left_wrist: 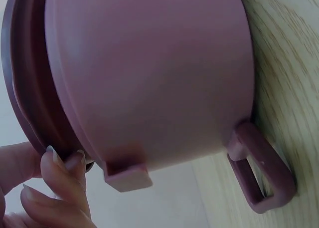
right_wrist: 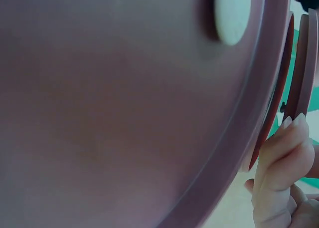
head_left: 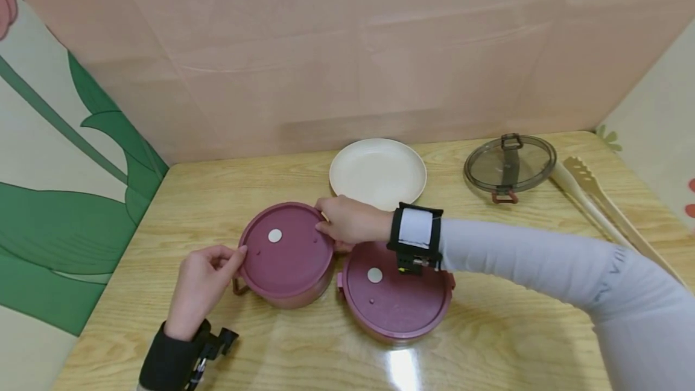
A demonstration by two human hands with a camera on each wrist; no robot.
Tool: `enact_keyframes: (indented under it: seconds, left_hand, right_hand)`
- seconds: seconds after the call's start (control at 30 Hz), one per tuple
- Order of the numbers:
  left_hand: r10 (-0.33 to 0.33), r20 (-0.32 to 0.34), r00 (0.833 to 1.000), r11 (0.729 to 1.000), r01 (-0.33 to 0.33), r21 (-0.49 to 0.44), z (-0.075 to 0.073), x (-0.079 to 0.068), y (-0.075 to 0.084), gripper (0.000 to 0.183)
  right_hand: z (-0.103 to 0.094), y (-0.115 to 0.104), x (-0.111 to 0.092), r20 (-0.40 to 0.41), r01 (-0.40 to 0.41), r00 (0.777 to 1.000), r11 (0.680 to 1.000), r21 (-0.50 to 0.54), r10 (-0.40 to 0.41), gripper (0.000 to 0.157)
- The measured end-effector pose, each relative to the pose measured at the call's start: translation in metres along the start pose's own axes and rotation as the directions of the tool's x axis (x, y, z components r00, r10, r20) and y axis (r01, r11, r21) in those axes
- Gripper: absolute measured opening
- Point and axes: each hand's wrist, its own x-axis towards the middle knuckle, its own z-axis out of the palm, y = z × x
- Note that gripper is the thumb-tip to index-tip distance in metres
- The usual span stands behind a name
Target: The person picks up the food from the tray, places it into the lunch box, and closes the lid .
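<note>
Both hands hold a round maroon lid with a white dot over the left pot. My left hand pinches the lid's left edge between thumb and fingers. On the opposite side, my right hand grips its edge, reaching across the second pot. In the left wrist view, a gap shows between the lid's rim and the pot wall, and a loop handle sticks out low on the pot. The second pot's maroon lid sits on it, partly hidden under my right wrist.
A white plate lies behind the pots. At the back right is a glass lid with a dark rim, next to long beige utensils, partly behind my right sleeve. The wooden table meets a pink back wall.
</note>
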Motion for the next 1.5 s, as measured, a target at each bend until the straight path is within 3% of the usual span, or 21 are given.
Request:
enact_keyframes:
  seconds: [0.37,0.77,1.03,1.23,1.4,1.5]
  left_hand:
    - [0.057,0.004,0.998,0.997,-0.057,0.052,0.003,0.003,-0.006,0.026]
    - [0.079,0.012,0.997,0.982,-0.080,0.173,0.006,0.003,-0.007,0.026]
    - [0.065,0.059,0.996,0.971,-0.077,0.225,0.005,0.005,-0.007,0.030]
    - [0.064,0.118,0.991,0.939,-0.100,0.329,0.006,0.007,-0.006,0.031]
    - [0.116,0.114,0.987,0.894,-0.154,0.421,0.009,0.009,-0.005,0.030]
    - [0.119,0.106,0.987,0.882,-0.155,0.445,0.011,0.009,-0.004,0.028]
  right_hand:
    - [0.005,-0.001,0.006,0.026,-0.048,0.999,0.999,-0.006,0.048,0.009]
    - [0.006,-0.006,0.005,0.036,-0.030,0.999,0.995,-0.094,0.033,0.019]
    - [0.009,-0.007,0.011,0.051,-0.032,0.998,0.988,-0.151,0.040,0.027]
    - [0.009,-0.009,0.013,0.060,-0.064,0.995,0.984,-0.165,0.075,0.031]
    - [0.008,-0.010,0.014,0.064,-0.082,0.994,0.983,-0.166,0.094,0.031]
    - [0.007,-0.009,0.015,0.071,-0.088,0.992,0.983,-0.160,0.100,0.031]
